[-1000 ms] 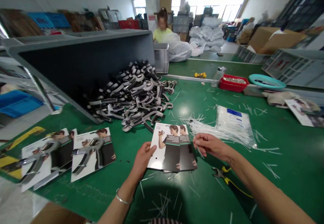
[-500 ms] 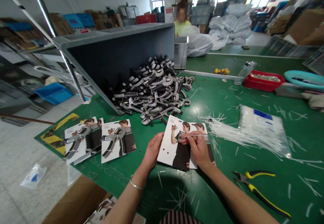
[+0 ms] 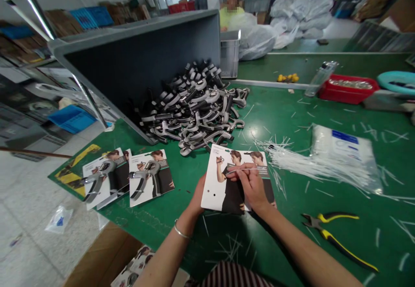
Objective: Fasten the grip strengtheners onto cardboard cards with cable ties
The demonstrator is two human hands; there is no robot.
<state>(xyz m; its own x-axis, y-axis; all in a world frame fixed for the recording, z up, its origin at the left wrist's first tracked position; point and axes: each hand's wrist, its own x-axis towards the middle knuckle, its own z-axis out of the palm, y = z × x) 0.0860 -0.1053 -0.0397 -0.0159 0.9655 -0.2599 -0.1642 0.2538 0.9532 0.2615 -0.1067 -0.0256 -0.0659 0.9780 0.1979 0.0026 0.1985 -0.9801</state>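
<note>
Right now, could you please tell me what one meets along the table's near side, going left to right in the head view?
Leftmost carded hand grip, next carded hand grip, left hand, held cards, yellow-and-black pliers.

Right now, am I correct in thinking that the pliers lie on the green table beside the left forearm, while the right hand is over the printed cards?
Not quite: the head view shows the pliers beside the right forearm, not the left. They do lie on the green table, and the right hand is over the printed cards.
</note>
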